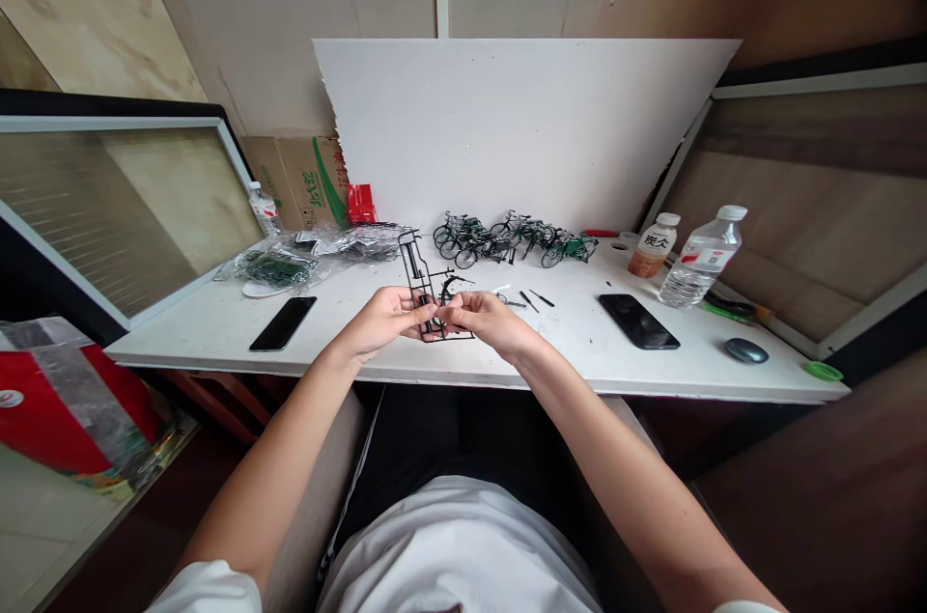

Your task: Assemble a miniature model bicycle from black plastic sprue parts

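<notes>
A thin black plastic parts frame with small model pieces on it stands upright above the table's front edge. My left hand is closed round its lower part, fingers behind and thumb in front. My right hand pinches at the frame's right side, beside a curved black piece; whether the fingertips hold that piece or the frame itself is hidden. Just beyond my right hand lie two small dark slim tools and a few tiny loose parts.
Several small model bicycles stand at the back of the white table. Plastic bags of parts lie back left. Phones flank my hands. At right are two bottles, a mouse and a green cap.
</notes>
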`<state>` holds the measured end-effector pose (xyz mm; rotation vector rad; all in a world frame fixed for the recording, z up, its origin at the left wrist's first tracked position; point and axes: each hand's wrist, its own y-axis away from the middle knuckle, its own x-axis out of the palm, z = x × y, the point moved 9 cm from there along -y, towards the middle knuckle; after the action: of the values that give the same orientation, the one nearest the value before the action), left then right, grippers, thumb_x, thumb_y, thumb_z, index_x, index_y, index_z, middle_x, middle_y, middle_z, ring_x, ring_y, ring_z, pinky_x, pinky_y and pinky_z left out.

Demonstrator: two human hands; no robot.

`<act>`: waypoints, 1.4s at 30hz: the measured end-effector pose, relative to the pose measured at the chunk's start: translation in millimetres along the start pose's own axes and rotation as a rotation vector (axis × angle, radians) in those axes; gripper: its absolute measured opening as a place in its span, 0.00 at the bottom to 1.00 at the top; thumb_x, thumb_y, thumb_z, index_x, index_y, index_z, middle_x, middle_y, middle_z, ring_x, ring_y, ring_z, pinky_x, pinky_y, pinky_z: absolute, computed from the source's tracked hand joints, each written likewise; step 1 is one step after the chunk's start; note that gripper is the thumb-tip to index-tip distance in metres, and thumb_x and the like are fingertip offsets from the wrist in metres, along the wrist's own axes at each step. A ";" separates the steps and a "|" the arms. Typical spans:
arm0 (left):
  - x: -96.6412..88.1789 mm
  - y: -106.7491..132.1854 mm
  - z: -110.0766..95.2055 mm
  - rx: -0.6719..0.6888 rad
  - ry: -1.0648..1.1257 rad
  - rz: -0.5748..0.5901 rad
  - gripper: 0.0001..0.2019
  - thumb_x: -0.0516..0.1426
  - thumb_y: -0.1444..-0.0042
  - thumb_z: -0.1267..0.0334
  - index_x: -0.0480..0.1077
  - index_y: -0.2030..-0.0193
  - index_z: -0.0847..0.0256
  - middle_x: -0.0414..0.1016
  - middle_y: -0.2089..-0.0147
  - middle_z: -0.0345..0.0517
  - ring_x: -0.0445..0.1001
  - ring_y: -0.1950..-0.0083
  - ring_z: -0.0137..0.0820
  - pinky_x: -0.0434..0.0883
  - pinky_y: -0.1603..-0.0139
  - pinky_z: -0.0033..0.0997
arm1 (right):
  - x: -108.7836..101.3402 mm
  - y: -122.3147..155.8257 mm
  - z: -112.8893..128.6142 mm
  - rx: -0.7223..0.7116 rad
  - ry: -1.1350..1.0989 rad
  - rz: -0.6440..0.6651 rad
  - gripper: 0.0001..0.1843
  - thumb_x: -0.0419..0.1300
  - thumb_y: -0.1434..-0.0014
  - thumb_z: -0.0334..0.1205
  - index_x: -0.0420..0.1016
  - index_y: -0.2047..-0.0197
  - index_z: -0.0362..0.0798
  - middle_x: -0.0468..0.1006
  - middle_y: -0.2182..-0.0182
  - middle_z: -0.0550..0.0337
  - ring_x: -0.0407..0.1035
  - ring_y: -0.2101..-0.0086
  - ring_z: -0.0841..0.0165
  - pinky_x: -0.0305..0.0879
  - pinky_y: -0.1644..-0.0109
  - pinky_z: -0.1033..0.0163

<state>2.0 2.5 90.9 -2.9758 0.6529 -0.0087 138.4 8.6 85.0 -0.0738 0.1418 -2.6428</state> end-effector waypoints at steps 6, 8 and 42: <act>-4.3 -0.1 -4.5 0.021 0.042 -0.097 0.25 0.77 0.51 0.50 0.80 0.55 0.68 0.86 0.56 0.55 0.86 0.63 0.38 0.85 0.58 0.38 | 6.1 -0.9 -5.4 0.023 -0.155 -0.048 0.28 0.79 0.54 0.61 0.73 0.71 0.48 0.78 0.72 0.64 0.73 0.68 0.70 0.71 0.52 0.59; -8.0 0.6 -6.0 0.031 0.042 -0.152 0.28 0.78 0.55 0.49 0.79 0.56 0.69 0.85 0.55 0.56 0.86 0.61 0.39 0.86 0.57 0.40 | 4.1 -1.7 -5.8 -0.035 -0.153 -0.137 0.30 0.78 0.55 0.64 0.72 0.71 0.49 0.78 0.72 0.64 0.73 0.68 0.69 0.70 0.53 0.59; -32.0 -6.5 0.3 0.151 -0.200 -0.344 0.28 0.74 0.55 0.42 0.79 0.58 0.65 0.85 0.57 0.56 0.83 0.59 0.41 0.80 0.56 0.40 | 16.5 25.1 37.0 -0.745 1.012 -0.488 0.07 0.63 0.27 0.44 0.82 0.55 0.54 0.83 0.54 0.53 0.70 0.50 0.55 0.67 0.45 0.47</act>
<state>-24.3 21.8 91.6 -2.8509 0.1095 0.2022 138.6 -24.4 119.4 1.1008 1.5789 -2.6369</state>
